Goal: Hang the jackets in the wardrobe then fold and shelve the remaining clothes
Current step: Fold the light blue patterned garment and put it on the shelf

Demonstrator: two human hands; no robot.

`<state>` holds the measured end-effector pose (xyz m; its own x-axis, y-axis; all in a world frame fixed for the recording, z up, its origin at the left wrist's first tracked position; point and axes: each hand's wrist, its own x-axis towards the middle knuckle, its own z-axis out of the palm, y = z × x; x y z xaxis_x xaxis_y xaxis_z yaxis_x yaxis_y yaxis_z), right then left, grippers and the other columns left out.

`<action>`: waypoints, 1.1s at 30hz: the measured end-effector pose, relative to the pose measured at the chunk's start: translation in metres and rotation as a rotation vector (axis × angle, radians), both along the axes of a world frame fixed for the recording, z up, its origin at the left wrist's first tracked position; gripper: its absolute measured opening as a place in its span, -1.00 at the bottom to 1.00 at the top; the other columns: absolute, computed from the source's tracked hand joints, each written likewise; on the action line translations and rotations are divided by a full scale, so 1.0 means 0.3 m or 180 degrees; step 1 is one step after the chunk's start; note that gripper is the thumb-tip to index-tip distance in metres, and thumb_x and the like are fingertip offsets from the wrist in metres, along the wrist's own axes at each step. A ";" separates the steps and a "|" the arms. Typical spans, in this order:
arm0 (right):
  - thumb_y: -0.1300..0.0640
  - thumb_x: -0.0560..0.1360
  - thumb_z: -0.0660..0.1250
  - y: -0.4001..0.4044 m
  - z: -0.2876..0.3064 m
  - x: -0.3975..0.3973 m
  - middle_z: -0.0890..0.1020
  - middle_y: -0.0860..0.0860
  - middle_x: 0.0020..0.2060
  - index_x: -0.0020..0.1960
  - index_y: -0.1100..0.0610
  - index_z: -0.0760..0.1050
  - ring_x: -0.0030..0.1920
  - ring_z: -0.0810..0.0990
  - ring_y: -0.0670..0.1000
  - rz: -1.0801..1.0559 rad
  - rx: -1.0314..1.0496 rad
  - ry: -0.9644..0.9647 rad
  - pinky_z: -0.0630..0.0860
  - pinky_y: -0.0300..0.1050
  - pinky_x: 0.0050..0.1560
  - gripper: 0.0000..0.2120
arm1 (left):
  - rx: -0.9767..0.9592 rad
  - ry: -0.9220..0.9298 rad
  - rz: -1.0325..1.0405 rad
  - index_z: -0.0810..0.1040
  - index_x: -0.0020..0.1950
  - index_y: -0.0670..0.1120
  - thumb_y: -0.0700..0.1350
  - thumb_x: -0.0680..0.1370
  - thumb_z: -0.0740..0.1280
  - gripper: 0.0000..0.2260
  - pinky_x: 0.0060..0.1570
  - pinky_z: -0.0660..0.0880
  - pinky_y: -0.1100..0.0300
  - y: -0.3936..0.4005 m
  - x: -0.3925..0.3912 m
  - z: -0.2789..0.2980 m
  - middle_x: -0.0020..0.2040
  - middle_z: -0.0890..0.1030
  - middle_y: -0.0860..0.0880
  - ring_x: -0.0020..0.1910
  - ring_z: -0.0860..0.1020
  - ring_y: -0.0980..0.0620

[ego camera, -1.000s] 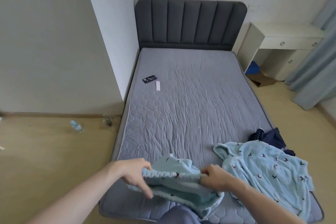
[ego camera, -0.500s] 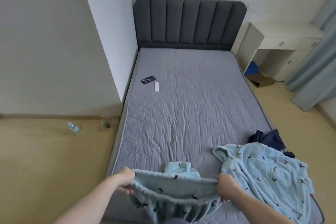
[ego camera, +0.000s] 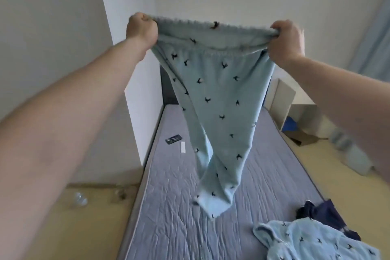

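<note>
Bed (ego camera: 263, 175) below; pyjama trousers (ego camera: 215, 101) now lifted off it, left hand (ego camera: 142, 28), right hand (ego camera: 287, 41) gripping waistband, ready for folding

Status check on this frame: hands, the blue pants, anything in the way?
Left hand and right hand: each has a grip on the waistband. Light blue pants held up, legs hanging clear above mattress. Nothing beneath; matching top lies off right.

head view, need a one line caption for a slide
Both hands, left hand and right hand, grip the waistband of light blue patterned pyjama trousers, holding them up over the grey mattress.
</note>
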<state>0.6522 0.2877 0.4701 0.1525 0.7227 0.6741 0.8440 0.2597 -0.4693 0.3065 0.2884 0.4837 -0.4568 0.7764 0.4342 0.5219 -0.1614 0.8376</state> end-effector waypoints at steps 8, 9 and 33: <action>0.35 0.36 0.06 -0.079 0.055 0.052 0.63 0.19 -0.10 -0.04 0.24 0.61 -0.07 0.54 0.19 0.0325 0.0715 -0.0053 0.31 -0.16 -0.15 -0.63 | 0.0477 0.0595 -0.0341 0.42 -0.20 0.05 -0.17 0.46 0.22 -0.89 -0.31 0.36 0.26 -0.171 0.039 0.092 -0.21 0.49 0.12 -0.12 0.45 0.02; 0.35 0.37 0.07 -0.087 0.010 0.059 0.64 0.16 -0.15 -0.06 0.22 0.61 -0.10 0.56 0.19 0.0413 0.0667 -0.0056 0.34 -0.14 -0.16 -0.64 | 0.0419 0.0700 -0.0377 0.47 -0.16 0.02 -0.17 0.47 0.23 -0.91 -0.29 0.38 0.24 -0.177 0.038 0.043 -0.17 0.53 0.09 -0.10 0.47 0.01; 0.22 0.41 0.23 -0.460 -2.243 0.145 0.66 -0.09 -0.04 0.00 0.01 0.64 0.07 0.61 0.08 0.1463 -0.4281 -0.1085 0.37 -0.14 -0.10 -0.71 | -0.3705 0.0486 -0.0795 0.33 -0.18 -0.01 -0.28 0.48 0.30 -0.79 -0.36 0.20 0.22 -0.763 0.171 -2.304 -0.21 0.45 0.05 -0.23 0.39 -0.01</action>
